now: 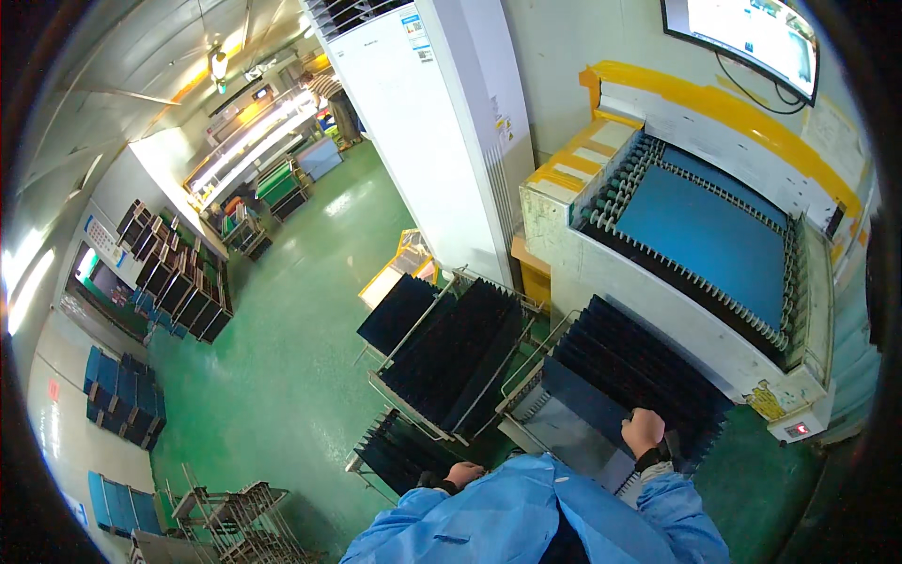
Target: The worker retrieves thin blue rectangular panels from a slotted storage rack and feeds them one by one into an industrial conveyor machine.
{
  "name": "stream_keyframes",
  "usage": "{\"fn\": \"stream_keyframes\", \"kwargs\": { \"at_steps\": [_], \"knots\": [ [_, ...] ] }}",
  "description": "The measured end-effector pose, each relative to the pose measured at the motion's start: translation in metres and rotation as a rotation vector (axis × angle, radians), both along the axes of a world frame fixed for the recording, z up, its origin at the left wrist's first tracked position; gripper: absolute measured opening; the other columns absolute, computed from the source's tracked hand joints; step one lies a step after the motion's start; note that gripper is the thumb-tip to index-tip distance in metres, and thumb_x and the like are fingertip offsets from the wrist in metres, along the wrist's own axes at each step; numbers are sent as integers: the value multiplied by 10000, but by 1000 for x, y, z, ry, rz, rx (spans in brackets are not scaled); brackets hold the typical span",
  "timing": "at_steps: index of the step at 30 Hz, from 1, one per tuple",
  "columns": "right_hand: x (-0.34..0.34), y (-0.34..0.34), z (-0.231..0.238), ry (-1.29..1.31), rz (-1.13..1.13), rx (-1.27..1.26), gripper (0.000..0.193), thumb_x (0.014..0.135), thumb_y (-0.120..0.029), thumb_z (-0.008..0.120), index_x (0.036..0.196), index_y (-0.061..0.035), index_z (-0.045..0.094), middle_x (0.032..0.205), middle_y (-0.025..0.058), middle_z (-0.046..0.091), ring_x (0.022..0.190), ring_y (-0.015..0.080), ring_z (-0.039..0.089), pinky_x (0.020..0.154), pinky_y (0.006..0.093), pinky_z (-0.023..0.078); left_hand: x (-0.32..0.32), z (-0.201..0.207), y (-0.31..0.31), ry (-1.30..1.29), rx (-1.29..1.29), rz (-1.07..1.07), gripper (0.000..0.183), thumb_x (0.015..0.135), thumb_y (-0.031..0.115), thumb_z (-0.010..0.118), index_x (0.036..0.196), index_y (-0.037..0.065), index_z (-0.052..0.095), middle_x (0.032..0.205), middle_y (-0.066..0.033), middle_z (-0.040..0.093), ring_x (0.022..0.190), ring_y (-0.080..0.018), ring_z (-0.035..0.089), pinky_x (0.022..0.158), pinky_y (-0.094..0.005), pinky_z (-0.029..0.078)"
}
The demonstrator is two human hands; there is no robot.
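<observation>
My right hand is closed at the upper edge of a dark blue panel, the nearest one in a rack of upright dark panels. The fingertips are hidden, but the fist appears to grip that edge. Low in front of my body, my left hand is beside a smaller rack of dark panels. The blue smock partly covers its fingers, so their hold is unclear. Between and beyond my hands is another metal-framed rack packed with dark panels.
At right, a roller conveyor machine carries a blue sheet. A tall white cabinet unit stands ahead. Bare metal racks occupy the lower left, with stacked racks along the left wall. A screen hangs upper right.
</observation>
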State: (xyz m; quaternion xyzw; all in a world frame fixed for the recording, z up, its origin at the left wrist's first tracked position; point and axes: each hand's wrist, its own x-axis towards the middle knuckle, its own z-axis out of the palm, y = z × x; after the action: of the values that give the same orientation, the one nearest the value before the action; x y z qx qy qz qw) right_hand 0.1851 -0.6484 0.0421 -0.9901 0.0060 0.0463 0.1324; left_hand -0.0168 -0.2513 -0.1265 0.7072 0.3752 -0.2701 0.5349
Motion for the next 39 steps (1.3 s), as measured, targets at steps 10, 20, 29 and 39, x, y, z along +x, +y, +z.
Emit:
{"fn": "stream_keyframes", "kwargs": {
  "at_steps": [10,20,29,39],
  "knots": [
    [1,4,9,29,-19,-10,236,660,-250,705,765,-42,670,790,188,645,793,358,625,714,440,484,1,1,1,0,-7,21,310,779,272,682,927,0,676,833,-79,675,734,-155,625,675,-280,500],
    [1,-1,-2,2,0,13,225,654,-241,699,749,-40,663,782,188,643,781,357,623,697,447,482,1,5,-1,-7,10,15,301,769,290,668,888,14,690,815,-78,674,730,-163,622,674,-293,498],
    [0,-2,-4,-14,18,4,227,653,-236,691,759,-38,665,787,187,644,784,359,622,701,453,482,0,2,1,-16,27,-39,309,768,295,665,897,15,686,820,-78,674,742,-164,625,684,-293,498],
    [-3,3,9,30,14,-7,256,662,-245,703,810,-38,675,824,188,650,817,351,626,730,442,486,-4,5,2,-21,35,-39,327,775,310,647,911,16,690,853,-85,683,761,-170,639,704,-282,504]
  ]
}}
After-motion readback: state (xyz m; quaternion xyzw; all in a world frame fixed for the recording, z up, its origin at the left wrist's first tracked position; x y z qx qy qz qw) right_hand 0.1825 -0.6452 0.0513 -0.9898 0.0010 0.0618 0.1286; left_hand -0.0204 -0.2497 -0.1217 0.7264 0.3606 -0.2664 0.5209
